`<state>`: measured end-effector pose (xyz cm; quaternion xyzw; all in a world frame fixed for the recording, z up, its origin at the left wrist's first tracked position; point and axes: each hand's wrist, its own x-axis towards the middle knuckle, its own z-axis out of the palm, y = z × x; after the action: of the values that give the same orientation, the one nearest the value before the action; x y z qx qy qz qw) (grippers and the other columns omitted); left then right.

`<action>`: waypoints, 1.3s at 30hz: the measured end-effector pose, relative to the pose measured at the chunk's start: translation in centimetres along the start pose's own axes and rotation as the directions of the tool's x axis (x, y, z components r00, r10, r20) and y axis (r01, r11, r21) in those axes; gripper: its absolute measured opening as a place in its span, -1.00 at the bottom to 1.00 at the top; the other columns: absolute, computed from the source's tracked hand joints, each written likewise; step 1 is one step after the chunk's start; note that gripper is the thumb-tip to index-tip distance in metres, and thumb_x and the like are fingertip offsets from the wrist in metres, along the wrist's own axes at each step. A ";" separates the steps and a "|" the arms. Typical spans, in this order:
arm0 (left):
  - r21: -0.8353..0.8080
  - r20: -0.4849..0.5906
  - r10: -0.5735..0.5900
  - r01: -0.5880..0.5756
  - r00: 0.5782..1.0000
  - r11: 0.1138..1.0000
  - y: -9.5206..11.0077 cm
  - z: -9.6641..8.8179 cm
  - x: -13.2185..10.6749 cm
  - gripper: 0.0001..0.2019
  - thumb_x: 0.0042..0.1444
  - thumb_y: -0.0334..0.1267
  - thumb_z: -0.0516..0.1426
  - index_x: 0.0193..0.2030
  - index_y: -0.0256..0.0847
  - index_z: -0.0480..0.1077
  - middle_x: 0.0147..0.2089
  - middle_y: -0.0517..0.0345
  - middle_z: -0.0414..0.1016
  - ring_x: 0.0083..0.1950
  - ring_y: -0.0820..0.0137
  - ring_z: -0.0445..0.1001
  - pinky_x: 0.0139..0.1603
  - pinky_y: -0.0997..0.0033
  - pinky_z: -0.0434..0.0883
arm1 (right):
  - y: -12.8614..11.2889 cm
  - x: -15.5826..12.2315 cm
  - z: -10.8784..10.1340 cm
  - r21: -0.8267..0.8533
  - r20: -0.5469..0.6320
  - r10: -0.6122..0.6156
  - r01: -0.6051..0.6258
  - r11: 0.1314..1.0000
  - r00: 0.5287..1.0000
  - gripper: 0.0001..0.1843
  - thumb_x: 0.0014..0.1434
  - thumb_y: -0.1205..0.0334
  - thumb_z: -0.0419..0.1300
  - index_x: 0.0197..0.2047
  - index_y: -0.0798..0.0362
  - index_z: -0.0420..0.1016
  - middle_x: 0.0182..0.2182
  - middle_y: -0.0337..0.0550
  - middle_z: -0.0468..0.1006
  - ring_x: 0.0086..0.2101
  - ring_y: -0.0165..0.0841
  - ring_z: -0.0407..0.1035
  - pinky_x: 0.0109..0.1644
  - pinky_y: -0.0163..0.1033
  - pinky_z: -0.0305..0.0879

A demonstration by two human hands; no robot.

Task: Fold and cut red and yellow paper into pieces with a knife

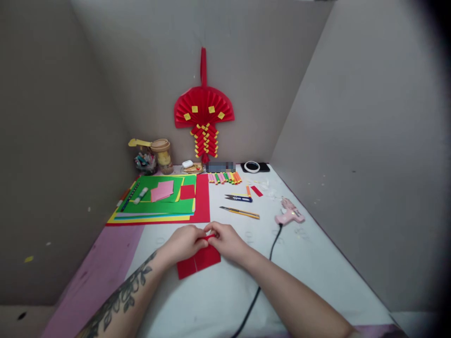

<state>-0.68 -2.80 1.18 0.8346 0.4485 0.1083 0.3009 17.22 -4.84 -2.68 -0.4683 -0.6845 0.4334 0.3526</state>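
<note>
Red paper (207, 257) lies on the white table cover in front of me, with a pale line running across it near its lower left. At its far edge, my left hand (186, 240) and my right hand (228, 241) meet, thumbs and fingers closed in a pinch. Between the fingertips a narrow bit of red paper shows, bent or rolled up; whether it is joined to the flat paper I cannot tell. Just beyond the hands rest an orange craft knife (241, 213) and dark-handled thread snips (239, 198).
A pink glue gun (289, 212) lies at right, its black cord (259, 291) trailing toward me. Coloured sheets (158, 206) are stacked at left. Rolled paper tubes (225, 178) line the back near a phone (262, 167). A red fan decoration (204, 105) hangs on the wall.
</note>
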 end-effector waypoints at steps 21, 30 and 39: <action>-0.522 -0.305 -0.277 0.083 0.911 0.849 -2.3 1.3 1.7 -0.43 -0.03 -0.29 0.15 0.13 -0.27 0.05 -0.27 0.07 0.44 -0.37 0.35 0.45 -0.37 0.36 0.39 | 2.0 1.6 -0.5 0.280 -0.193 0.258 -0.199 0.939 0.947 -0.81 -0.07 0.20 0.16 -0.55 0.05 0.21 -0.66 -0.37 0.22 -0.60 -0.50 0.09 -0.54 -0.38 0.02; -0.725 -0.465 -0.392 -0.086 0.794 0.684 -1.3 2.5 2.0 -0.29 -0.15 -0.18 0.27 0.10 -0.14 -0.03 -0.02 -0.05 0.40 -0.09 0.24 0.48 -0.15 0.20 0.44 | 1.4 1.9 0.6 0.291 -0.243 0.209 -0.134 0.947 0.947 -0.80 -0.02 0.17 0.14 -0.53 0.05 0.20 -0.63 -0.35 0.24 -0.58 -0.49 0.11 -0.51 -0.38 0.07; -0.901 -0.320 -0.468 -0.111 0.824 0.421 -2.5 0.0 2.5 -0.45 -0.25 -0.31 0.29 -0.08 -0.20 0.17 -0.29 0.14 0.56 -0.31 0.31 0.55 -0.26 0.32 0.47 | 2.5 1.8 -6.8 -0.594 -0.422 -0.016 -0.263 0.760 0.907 -0.66 0.06 0.27 0.16 -0.05 0.09 0.37 -0.09 0.07 0.42 -0.06 -0.12 0.22 -0.03 -0.06 0.13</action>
<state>-0.98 0.27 -0.55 0.4264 0.4767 0.5181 0.5679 23.53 -0.92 -2.32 -0.6836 -0.6697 0.0922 0.2751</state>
